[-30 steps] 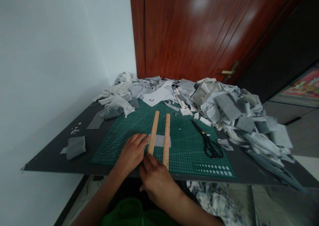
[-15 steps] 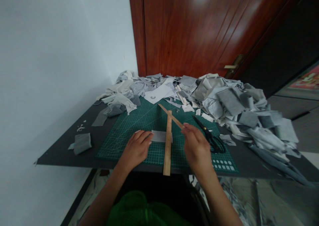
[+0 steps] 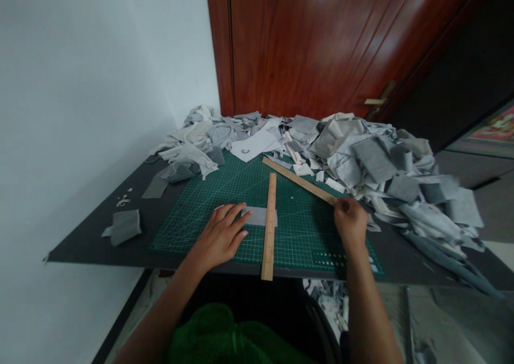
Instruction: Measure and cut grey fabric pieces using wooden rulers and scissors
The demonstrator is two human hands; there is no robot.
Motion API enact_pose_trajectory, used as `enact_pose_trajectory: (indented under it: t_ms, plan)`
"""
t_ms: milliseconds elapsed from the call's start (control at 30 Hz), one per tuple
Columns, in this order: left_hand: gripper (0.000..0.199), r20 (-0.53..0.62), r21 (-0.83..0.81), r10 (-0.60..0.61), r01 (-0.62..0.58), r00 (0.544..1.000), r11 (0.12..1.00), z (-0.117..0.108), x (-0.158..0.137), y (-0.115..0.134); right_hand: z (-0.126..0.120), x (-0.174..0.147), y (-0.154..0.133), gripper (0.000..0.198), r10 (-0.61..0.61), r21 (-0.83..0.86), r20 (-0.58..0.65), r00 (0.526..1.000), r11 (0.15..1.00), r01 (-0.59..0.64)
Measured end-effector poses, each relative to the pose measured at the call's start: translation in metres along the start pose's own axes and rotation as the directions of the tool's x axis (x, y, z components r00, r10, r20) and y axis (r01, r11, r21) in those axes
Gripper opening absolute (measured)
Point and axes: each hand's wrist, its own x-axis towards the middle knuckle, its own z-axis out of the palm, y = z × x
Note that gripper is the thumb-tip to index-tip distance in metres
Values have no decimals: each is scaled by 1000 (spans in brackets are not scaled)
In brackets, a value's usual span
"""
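My left hand (image 3: pixel 221 234) lies spread on the left end of a small grey cloth strip (image 3: pixel 256 216), fingers apart. Across the strip's right part rests a wooden ruler (image 3: pixel 269 230), its near end sticking out past the table edge. My right hand (image 3: pixel 350 222) is closed round the near end of a second wooden ruler (image 3: pixel 299 180), which points away to the far left. Both rulers and the strip are over a green cutting mat (image 3: pixel 297 230). The black scissors do not show; my right hand and forearm cover part of their earlier spot.
Heaped grey and white cloth scraps (image 3: pixel 373 160) line the back and right of the dark table (image 3: pixel 88 241). A white paper sheet (image 3: pixel 255 145) lies at the back. At the left is a folded grey piece (image 3: pixel 126 227). A white wall (image 3: pixel 100 112) and a wooden door (image 3: pixel 297 48) stand close.
My right hand has moved right with the second ruler, away from the ruler on the cloth. The fingers of my left hand have spread. The scissors seen before no longer show.
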Motion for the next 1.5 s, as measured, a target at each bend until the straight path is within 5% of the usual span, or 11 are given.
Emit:
enact_pose_trajectory:
  t_ms: [300,400,500,633,767,867,1000,1067,1233,1500]
  plan:
    - [68,4,-6,-51,51,999,999,2,1,-1,3,-4,-4,30,-46,-217,147,988,973,78]
    - [73,17,-6,-51,52,999,999,1,1,-1,-1,-6,-17,27,-164,-131,246,955,971,200]
    - [65,43,13,-10,9,999,1000,0,1,-1,-12,-19,-48,27,-381,165,453,806,924,344]
    - [58,49,17,63,-64,997,998,1,1,-3,-30,-61,-110,88,-471,278,708,527,871,404]
    - [53,59,6,90,-90,994,996,3,2,-5,-30,-108,-159,138,-305,67,862,404,860,506]
    - [54,51,-8,94,-93,994,996,3,2,-7,-16,-131,-172,145,-208,-14,917,340,836,549]
    - [56,47,-18,103,-102,994,995,4,2,-8,-1,-144,-173,71,-208,-70,867,452,848,525]
    - [57,44,-19,103,-102,994,995,5,2,-8,-3,-141,-173,49,-233,-53,843,485,861,506]
    - [57,35,0,108,-108,994,994,8,2,-11,-25,-109,-160,43,-357,100,829,430,851,515]
    - [48,16,27,193,-193,981,981,3,6,-10,-11,-41,-91,39,-500,117,594,630,829,548]
